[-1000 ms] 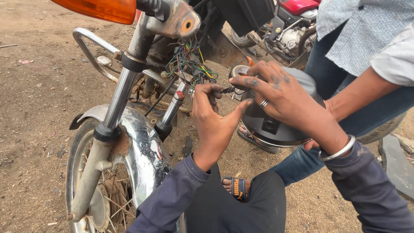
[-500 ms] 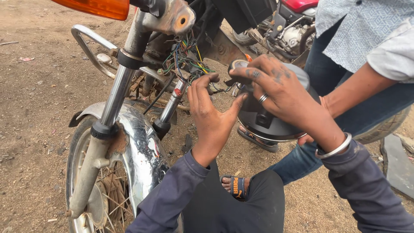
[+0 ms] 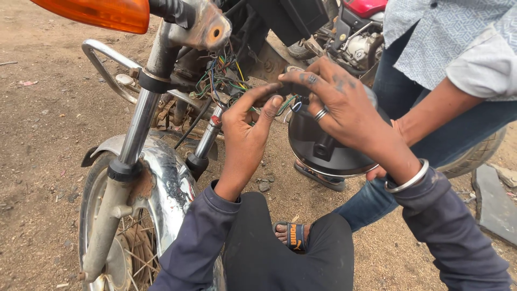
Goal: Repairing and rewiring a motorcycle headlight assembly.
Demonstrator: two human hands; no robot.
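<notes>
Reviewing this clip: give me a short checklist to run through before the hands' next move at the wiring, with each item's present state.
1. Both hands at the connector: ok. Left hand and right hand meet at the dark connector.
2. Grip closed on it: cannot tell; fingers hide the contact.
3. Headlight shell supported: ok; another person's hand is under it.
4. Wire bundle free of the fork: ok.
5. Wires undamaged: cannot tell.
</notes>
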